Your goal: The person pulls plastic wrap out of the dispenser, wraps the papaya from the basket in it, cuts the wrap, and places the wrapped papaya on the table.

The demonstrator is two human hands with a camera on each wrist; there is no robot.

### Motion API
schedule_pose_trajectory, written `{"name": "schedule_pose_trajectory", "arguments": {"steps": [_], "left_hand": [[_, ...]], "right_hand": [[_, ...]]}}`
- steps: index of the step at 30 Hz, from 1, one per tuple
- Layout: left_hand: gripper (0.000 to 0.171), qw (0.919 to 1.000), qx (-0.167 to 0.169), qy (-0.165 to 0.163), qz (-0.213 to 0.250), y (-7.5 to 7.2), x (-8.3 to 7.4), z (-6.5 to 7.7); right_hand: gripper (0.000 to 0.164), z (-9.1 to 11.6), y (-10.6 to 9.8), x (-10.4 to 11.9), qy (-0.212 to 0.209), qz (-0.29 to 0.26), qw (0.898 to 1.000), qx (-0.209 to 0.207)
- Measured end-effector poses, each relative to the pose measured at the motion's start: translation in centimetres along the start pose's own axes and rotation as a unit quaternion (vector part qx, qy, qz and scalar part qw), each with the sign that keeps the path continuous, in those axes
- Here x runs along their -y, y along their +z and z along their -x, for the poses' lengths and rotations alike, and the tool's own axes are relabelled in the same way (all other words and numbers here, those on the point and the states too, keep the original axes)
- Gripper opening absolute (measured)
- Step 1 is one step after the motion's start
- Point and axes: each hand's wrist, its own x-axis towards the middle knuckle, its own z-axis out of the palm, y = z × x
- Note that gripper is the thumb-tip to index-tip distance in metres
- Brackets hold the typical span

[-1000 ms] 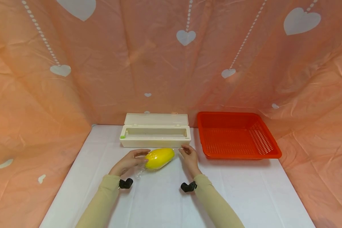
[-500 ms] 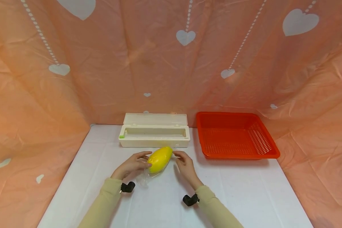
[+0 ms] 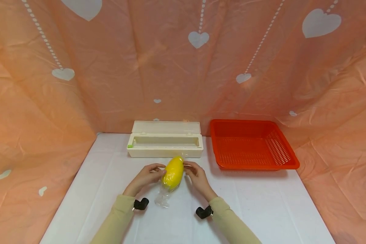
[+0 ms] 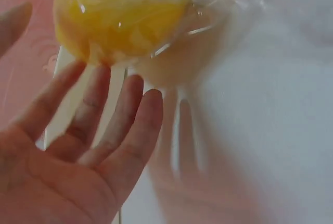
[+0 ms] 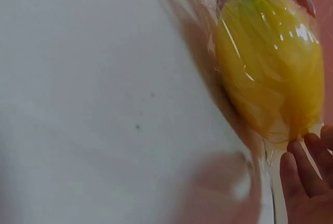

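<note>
A yellow mango (image 3: 173, 173), wrapped in shiny clear cling film, stands tilted between my two hands. Its wrap gathers into a crumpled tail of film (image 3: 162, 198) on the near side. My left hand (image 3: 147, 178) is at the mango's left side, thumb against it; in the left wrist view its fingers (image 4: 138, 120) are loosely extended, tips right at the fruit's underside. On the other side, my right hand (image 3: 199, 178) touches the upper end with its fingertips. The right wrist view shows those fingers (image 5: 307, 172) slightly bent below the wrapped mango (image 5: 270, 67).
Behind the hands sits a long white cling film box (image 3: 164, 153), lid raised, a green slider at its left end. A red perforated basket (image 3: 253, 166) stands at the back right. White cloth covers the table (image 3: 256, 210); peach curtains with hearts enclose it.
The mango has turned from lying slanted to nearly pointing away, its film tail swinging nearer me. My right hand has come back and left from beside the box to the mango's end.
</note>
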Motion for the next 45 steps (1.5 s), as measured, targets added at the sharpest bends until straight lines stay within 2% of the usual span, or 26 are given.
{"name": "schedule_pose_trajectory", "arguments": {"steps": [4,8,14,16,19,22,24,25,27,29,32,34,37,38,39,41,45], "left_hand": [[0.038,0.9985,-0.034,-0.011,0.041,0.8,-0.2,-0.5],[0.037,0.9946,-0.061,-0.032,0.077,1.3,-0.2,-0.7],[0.048,0.9887,-0.07,-0.054,0.121,1.6,0.0,-0.8],[0.053,0.9877,-0.07,-0.059,0.127,1.7,0.0,-0.8],[0.059,0.9869,-0.069,-0.067,0.129,1.8,-0.1,-0.9],[0.061,0.9879,-0.066,-0.069,0.122,1.9,0.0,-1.0],[0.061,0.988,-0.064,-0.073,0.12,2.0,0.0,-1.0],[0.061,0.9883,-0.064,-0.072,0.118,2.0,0.0,-1.0],[0.059,0.9882,-0.063,-0.071,0.12,2.0,0.0,-1.0],[0.058,0.989,-0.061,-0.064,0.118,2.0,0.0,-1.1],[0.056,0.9897,-0.059,-0.06,0.115,1.9,-0.1,-1.2],[0.056,0.9904,-0.058,-0.058,0.112,1.9,-0.1,-1.3],[0.057,0.99,-0.06,-0.065,0.11,1.8,-0.2,-1.3],[0.058,0.9901,-0.061,-0.067,0.108,1.8,-0.3,-1.3],[0.058,0.99,-0.063,-0.069,0.106,1.8,-0.4,-1.3],[0.058,0.9897,-0.066,-0.074,0.103,1.8,-0.5,-1.3],[0.059,0.9903,-0.071,-0.075,0.093,2.0,-0.7,-1.3]], "right_hand": [[0.035,-0.4,-0.2,0.3,0.022,-0.01,0.999,0.023],[0.038,-0.9,-0.2,0.2,0.016,-0.011,0.999,0.05],[0.038,-1.7,-0.2,-2.5,0.0,0.004,0.998,0.063],[0.04,-1.8,-0.3,-3.1,-0.014,0.034,0.997,0.069],[0.046,-1.7,-0.6,-3.1,-0.047,0.118,0.989,0.076],[0.058,-1.4,-1.0,-2.5,-0.09,0.219,0.968,0.086],[0.066,-1.1,-1.4,-1.9,-0.133,0.283,0.944,0.106],[0.068,-1.0,-1.5,-1.7,-0.161,0.317,0.927,0.12],[0.071,-0.8,-1.8,-1.1,-0.223,0.372,0.889,0.148],[0.072,-0.6,-1.9,-0.6,-0.282,0.419,0.845,0.175],[0.07,0.0,-1.9,0.0,-0.332,0.474,0.786,0.219],[0.067,0.5,-1.7,0.1,-0.35,0.522,0.738,0.245],[0.063,1.3,-1.2,0.0,-0.381,0.597,0.654,0.265],[0.063,1.5,-1.0,-0.2,-0.39,0.611,0.634,0.27],[0.063,1.7,-0.8,-0.3,-0.398,0.621,0.618,0.272],[0.063,2.0,-0.5,-0.6,-0.411,0.627,0.601,0.277],[0.062,2.4,0.1,-1.0,-0.425,0.613,0.601,0.288]]}}
